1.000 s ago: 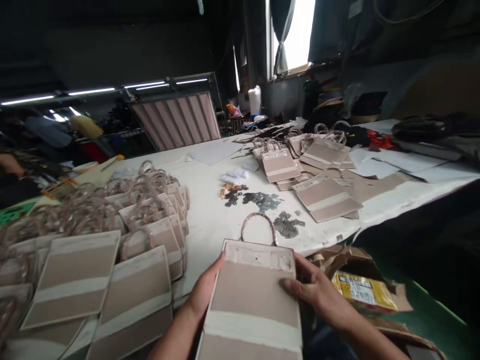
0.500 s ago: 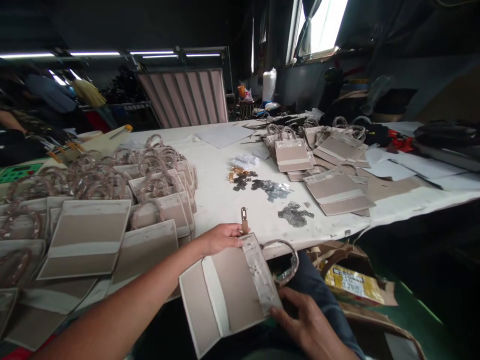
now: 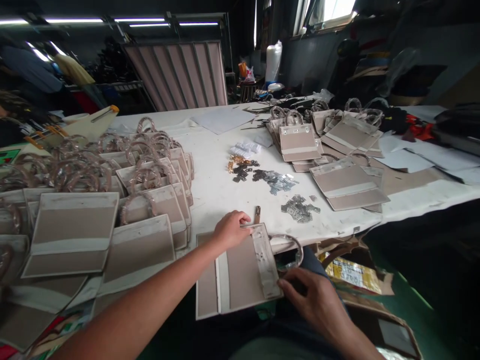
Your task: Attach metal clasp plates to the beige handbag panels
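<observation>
A beige handbag panel (image 3: 242,272) with pale strips across it lies turned sideways in front of me, over my lap at the table edge. My left hand (image 3: 231,230) grips its upper edge with curled fingers. Beside those fingers a short strap with a metal fitting (image 3: 257,214) sticks up past the panel. At the lower right corner, my right hand (image 3: 315,297) pinches the panel between thumb and fingers. A plastic-wrapped handle (image 3: 299,252) loops out from the panel's right side, just above my right hand.
Several similar panels with wrapped handles (image 3: 75,220) are stacked at left; more panels (image 3: 347,185) lie at right. Grey metal plates (image 3: 277,182), (image 3: 300,209) and gold-coloured fittings (image 3: 237,161) are heaped on the white table (image 3: 213,195). Open boxes (image 3: 352,272) stand below, right.
The panel has turned a little and now lies straighter and flatter, its left end raised. My left hand has shifted slightly up along its edge; my right hand still holds the corner.
</observation>
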Motion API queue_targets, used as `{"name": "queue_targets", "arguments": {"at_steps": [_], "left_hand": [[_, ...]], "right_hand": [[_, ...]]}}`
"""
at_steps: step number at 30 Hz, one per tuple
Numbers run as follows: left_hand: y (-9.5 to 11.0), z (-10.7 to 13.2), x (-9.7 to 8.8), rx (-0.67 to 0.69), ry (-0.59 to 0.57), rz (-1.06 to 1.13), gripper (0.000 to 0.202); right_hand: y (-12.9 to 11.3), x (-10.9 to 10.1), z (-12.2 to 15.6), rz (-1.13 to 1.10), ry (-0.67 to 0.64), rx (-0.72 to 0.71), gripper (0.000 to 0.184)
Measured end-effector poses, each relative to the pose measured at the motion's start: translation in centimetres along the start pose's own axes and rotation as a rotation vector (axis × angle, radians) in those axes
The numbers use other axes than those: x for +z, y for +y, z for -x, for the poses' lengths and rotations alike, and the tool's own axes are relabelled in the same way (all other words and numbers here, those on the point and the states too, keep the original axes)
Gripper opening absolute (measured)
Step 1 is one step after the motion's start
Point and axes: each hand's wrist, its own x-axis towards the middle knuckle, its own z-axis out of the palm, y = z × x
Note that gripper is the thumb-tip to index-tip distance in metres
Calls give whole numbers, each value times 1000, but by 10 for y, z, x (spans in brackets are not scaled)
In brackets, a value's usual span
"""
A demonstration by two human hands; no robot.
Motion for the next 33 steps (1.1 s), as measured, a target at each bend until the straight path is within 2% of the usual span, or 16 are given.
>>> {"name": "queue_targets", "arguments": {"at_steps": [2, 4, 8, 14, 21, 33], "left_hand": [[6, 16, 3, 33, 119, -53, 15], [10, 30, 7, 103, 205, -138, 3], [8, 56, 21, 294, 298, -387, 20], [1, 91, 47, 303, 292, -456, 45], [2, 90, 46, 272, 249, -430, 52], [-4, 85, 48, 312, 305, -485, 52]], "right_hand": [[-6, -9, -16, 87, 115, -135, 34], [-14, -11, -39, 192, 146, -255, 35], [-24, 0, -78, 474, 50, -262, 37], [-16, 11, -86, 582, 31, -251, 44], [-15, 12, -89, 607, 11, -244, 50], [-21, 12, -92, 650, -27, -244, 53]]}}
